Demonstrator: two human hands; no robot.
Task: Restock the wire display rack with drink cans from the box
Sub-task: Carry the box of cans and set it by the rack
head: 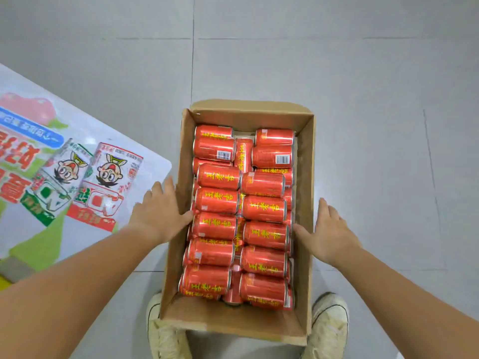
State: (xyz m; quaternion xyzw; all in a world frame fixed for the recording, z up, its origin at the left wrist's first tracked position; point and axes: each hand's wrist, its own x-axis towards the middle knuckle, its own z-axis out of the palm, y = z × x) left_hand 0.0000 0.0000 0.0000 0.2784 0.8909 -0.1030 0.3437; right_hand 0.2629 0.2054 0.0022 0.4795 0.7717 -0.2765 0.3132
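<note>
An open cardboard box sits on the grey tiled floor in front of me, packed with several red drink cans lying on their sides. My left hand lies against the box's left wall, fingers straight along the outside and thumb over the rim touching a can. My right hand lies against the right wall the same way, fingers outside and thumb inside the rim. The wire display rack is not in view.
A large printed floor poster with cartoon drink packs lies to the left of the box. My two pale shoes stand at the box's near end. Grey floor tiles stretch beyond the box and to its right.
</note>
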